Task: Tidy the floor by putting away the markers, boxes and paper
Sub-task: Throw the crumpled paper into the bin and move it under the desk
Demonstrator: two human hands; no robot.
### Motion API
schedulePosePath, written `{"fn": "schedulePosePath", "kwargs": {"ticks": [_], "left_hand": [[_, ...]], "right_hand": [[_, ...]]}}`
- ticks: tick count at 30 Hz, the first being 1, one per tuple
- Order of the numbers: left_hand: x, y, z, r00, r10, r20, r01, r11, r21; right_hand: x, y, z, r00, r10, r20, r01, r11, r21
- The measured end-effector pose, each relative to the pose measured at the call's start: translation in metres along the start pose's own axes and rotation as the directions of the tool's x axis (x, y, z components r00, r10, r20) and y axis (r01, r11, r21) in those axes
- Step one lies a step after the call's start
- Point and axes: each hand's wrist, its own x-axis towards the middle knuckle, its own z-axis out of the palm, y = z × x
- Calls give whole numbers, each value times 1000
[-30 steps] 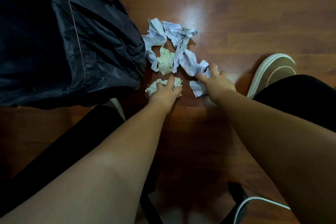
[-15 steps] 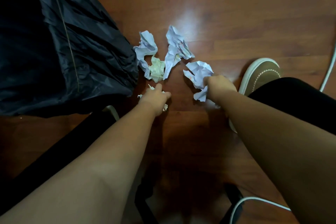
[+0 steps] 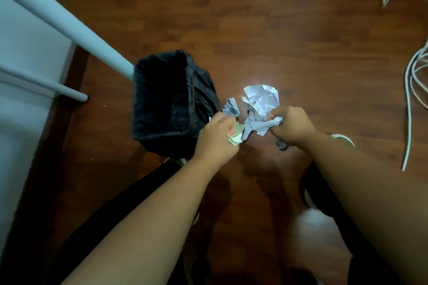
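Observation:
My left hand (image 3: 217, 136) is closed around crumpled paper: a yellowish wad (image 3: 236, 137) below the fingers and a bluish-white scrap (image 3: 232, 109) sticking out above. My right hand (image 3: 290, 126) grips a bigger bunch of crumpled white paper (image 3: 261, 104), which fans out up and to the left of the fist. Both hands hover above the wooden floor, just right of a bin lined with a black bag (image 3: 171, 104). The bin's mouth is open and looks dark inside. My left hand is next to the bin's right rim.
White table legs (image 3: 67, 23) slant down to the bin's far left corner, with a white wall at the left. White cables (image 3: 410, 81) trail along the right edge of the floor. My shoe (image 3: 342, 140) shows behind the right wrist; dark trouser legs lie below.
Both hands closed on the crumpled papers and lifted them off the floor. The view pulled back and up, so the bin now looks smaller and the table legs and cables appear.

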Motion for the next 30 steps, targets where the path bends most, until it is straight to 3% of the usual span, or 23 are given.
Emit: {"fn": "schedulePosePath", "kwargs": {"ticks": [2, 4, 7, 8, 10, 13, 15, 18, 21, 23, 27, 30], "left_hand": [[7, 6, -44, 972, 57, -228, -76, 994, -75], [15, -2, -87, 890, 40, -455, -101, 989, -109], [24, -34, -133, 775, -98, -624, 21, 991, -130], [26, -46, -141, 776, -160, -610, 84, 985, -152], [32, -68, -146, 837, -267, -477, 210, 963, -171], [31, -100, -139, 909, -409, -86, 399, 910, -108], [23, -117, -137, 894, -443, 64, 448, 889, -93], [17, -135, -143, 916, -402, 20, 402, 910, -101], [18, -140, -152, 935, -353, 22, 353, 935, -41], [19, -136, -154, 930, -362, -67, 363, 932, 3], [23, -118, -157, 819, -466, -335, 450, 884, -129], [30, -96, -153, 847, -388, -363, 378, 920, -102]], "right_hand": [[7, -35, -16, 1000, 0, -4, 1, 990, 140], [15, -78, -25, 1000, 5, -5, -3, 930, 369], [27, -144, -24, 998, -23, 64, -29, 708, 705], [32, -164, -21, 988, -29, 149, -94, 651, 753], [39, -197, -8, 914, -56, 403, -296, 588, 753], [48, -223, 20, 759, -89, 645, -551, 441, 709], [59, -228, 37, 752, 36, 658, -580, 510, 635], [75, -230, 46, 825, 175, 538, -469, 744, 476], [79, -236, 41, 932, 137, 336, -282, 858, 430], [76, -238, 38, 951, 92, 295, -200, 912, 359], [74, -231, 34, 941, 29, 339, -134, 947, 292], [74, -218, 24, 990, 26, 139, -68, 950, 303]]}}
